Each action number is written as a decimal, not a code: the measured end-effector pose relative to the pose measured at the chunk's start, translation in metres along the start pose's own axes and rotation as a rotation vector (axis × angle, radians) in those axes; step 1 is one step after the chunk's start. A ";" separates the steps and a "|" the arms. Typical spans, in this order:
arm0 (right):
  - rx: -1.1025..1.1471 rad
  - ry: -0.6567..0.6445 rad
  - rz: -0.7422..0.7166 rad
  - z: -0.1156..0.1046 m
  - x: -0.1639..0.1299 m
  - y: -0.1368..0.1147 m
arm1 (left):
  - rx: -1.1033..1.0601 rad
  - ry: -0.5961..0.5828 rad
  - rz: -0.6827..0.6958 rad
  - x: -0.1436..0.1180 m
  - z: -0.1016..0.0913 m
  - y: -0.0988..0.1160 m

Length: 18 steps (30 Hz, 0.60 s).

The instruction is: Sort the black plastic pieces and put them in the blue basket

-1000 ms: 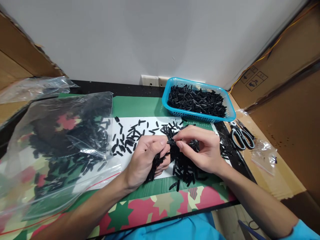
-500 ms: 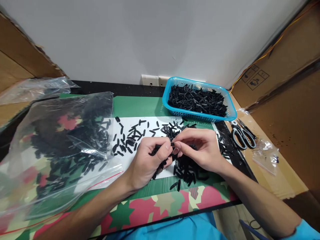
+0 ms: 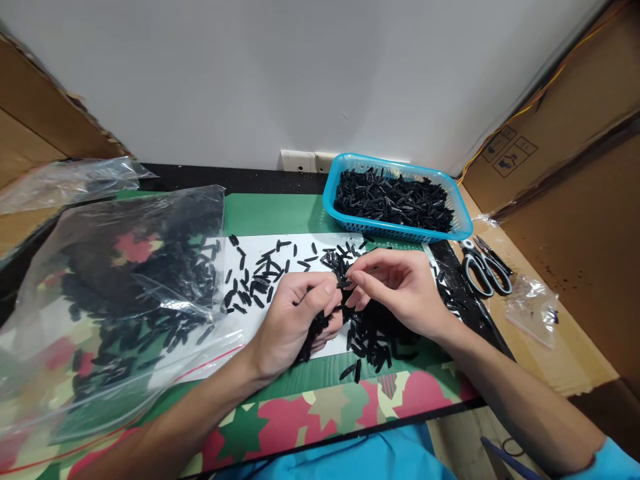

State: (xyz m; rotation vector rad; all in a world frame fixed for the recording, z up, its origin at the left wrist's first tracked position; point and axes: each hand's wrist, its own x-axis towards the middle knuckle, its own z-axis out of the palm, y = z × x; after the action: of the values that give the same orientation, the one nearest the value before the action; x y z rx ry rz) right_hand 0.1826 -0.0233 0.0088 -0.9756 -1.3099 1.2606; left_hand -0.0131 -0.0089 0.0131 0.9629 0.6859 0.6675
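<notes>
My left hand (image 3: 300,310) is closed around a bunch of small, slim black pieces (image 3: 316,330), which look like short ribbed plastic strips. One black piece (image 3: 343,285) sticks out at its thumb tip. Close beside that piece, my right hand (image 3: 403,287) has thumb and forefinger pinched together; whether they grip anything is too small to tell. Beneath my right hand lies a dense heap of the same black pieces (image 3: 373,340). More loose pieces (image 3: 267,270) are scattered over a white sheet (image 3: 295,243) beyond my left hand.
A blue plastic basket (image 3: 327,200) full of black pieces stands at the back right. At left lies a large clear zip bag (image 3: 150,293) with black pieces in it. Scissors (image 3: 483,270) and a small clear bag (image 3: 531,310) lie at right, near a cardboard box (image 3: 575,220).
My right fingertips have shifted up slightly. My left thumb has moved up a little, and the black piece at its tip shows more.
</notes>
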 end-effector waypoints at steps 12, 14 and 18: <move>-0.066 -0.041 -0.053 0.002 -0.003 -0.001 | -0.142 0.021 -0.139 0.002 0.002 0.006; -0.096 -0.055 -0.052 0.001 -0.003 -0.001 | -0.127 0.023 -0.136 0.002 0.002 0.005; -0.350 -0.082 -0.202 -0.001 -0.003 -0.003 | -0.087 0.019 -0.133 0.003 0.000 0.003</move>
State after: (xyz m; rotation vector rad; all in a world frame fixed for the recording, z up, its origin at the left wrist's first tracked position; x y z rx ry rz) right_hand 0.1846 -0.0261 0.0118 -1.0089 -1.6864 0.9435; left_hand -0.0119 -0.0053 0.0155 0.8246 0.7256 0.5848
